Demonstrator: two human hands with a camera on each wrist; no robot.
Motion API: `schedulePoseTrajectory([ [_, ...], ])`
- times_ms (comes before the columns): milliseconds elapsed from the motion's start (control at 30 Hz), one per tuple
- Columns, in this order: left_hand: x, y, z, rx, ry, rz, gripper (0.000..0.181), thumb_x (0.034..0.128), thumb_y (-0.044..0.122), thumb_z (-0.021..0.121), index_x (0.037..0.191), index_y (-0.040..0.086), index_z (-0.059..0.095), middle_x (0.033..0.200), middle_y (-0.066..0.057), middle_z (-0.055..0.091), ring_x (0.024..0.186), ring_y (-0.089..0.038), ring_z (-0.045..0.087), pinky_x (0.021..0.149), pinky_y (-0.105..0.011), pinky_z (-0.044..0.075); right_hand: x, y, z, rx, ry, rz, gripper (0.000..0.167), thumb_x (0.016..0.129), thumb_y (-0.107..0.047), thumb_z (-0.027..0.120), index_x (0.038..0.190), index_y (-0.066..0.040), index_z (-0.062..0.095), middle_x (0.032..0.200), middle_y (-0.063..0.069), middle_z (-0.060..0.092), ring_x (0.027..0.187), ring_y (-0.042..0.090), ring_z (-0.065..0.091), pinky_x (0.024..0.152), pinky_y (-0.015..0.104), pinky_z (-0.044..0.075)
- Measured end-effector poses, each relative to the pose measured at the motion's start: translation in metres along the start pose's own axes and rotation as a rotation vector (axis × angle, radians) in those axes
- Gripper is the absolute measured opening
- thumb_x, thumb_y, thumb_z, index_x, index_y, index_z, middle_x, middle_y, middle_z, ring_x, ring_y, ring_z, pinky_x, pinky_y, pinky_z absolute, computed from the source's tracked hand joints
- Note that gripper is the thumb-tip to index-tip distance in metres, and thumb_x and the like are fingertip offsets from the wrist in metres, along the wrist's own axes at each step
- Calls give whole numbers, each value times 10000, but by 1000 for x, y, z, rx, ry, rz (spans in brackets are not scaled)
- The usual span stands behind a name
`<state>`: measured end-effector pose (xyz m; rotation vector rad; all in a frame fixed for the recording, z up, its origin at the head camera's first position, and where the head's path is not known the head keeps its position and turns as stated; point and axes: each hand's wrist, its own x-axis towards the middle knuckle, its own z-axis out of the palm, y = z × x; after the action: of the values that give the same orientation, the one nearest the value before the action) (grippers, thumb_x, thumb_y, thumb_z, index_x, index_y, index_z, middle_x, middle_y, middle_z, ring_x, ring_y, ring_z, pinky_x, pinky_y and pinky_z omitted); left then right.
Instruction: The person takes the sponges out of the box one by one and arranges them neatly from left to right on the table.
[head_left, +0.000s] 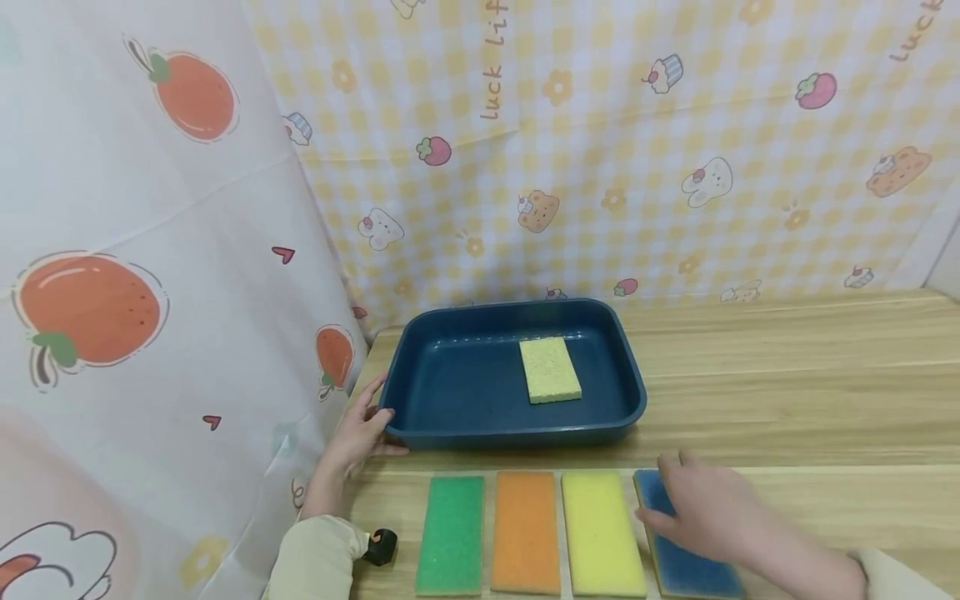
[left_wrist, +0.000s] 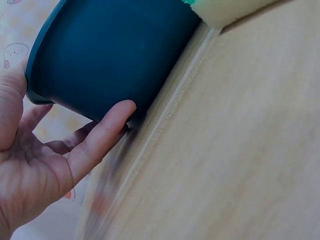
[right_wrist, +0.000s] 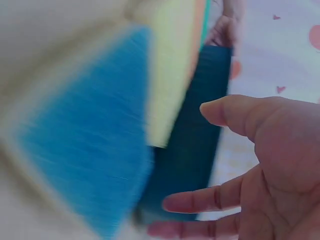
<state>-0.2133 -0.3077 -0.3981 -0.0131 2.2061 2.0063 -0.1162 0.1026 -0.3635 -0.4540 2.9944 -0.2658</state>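
Note:
My left hand (head_left: 362,429) holds the front left corner of a dark blue rectangular tray (head_left: 450,438), a digit over the rim and others spread along the outer wall (left_wrist: 115,55). Inside the tray, right of its middle, lies a pale yellow sponge (head_left: 551,371). Over a blue-topped sponge (head_left: 693,575) at the front right hovers my right hand (head_left: 708,508). Its fingers are spread apart, with nothing between them in the right wrist view, where the blue sponge (right_wrist: 95,130) looks blurred. Part of that sponge is hidden by the hand in the head view.
Green (head_left: 451,533), orange (head_left: 526,533) and yellow (head_left: 603,533) sponges lie in a row before the tray, left of the blue one. A small black object (head_left: 381,547) sits at the left sleeve. Patterned cloth (head_left: 600,167) hangs behind and left of the wooden table (head_left: 787,383).

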Motion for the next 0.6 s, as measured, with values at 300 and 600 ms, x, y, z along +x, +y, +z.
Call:
schedulePoseTrajectory([
  [300, 0, -1, -3, 3, 12, -6, 631, 914, 23, 380, 1439, 304, 169, 1284, -301, 319, 1002, -385, 520, 659, -517, 522, 61, -31, -58, 151, -37, -105, 350, 797, -368, 639, 713, -50, 520, 556, 0, 415, 473, 123, 396, 421, 236, 337],
  [600, -2, -3, -6, 1, 17, -12, 632, 915, 28, 374, 1443, 296, 152, 1298, -299, 313, 980, -370, 530, 665, -515, 523, 165, -50, -77, 134, -83, -34, 372, 806, -379, 619, 612, -105, 460, 545, -15, 330, 510, 152, 363, 489, 271, 334],
])
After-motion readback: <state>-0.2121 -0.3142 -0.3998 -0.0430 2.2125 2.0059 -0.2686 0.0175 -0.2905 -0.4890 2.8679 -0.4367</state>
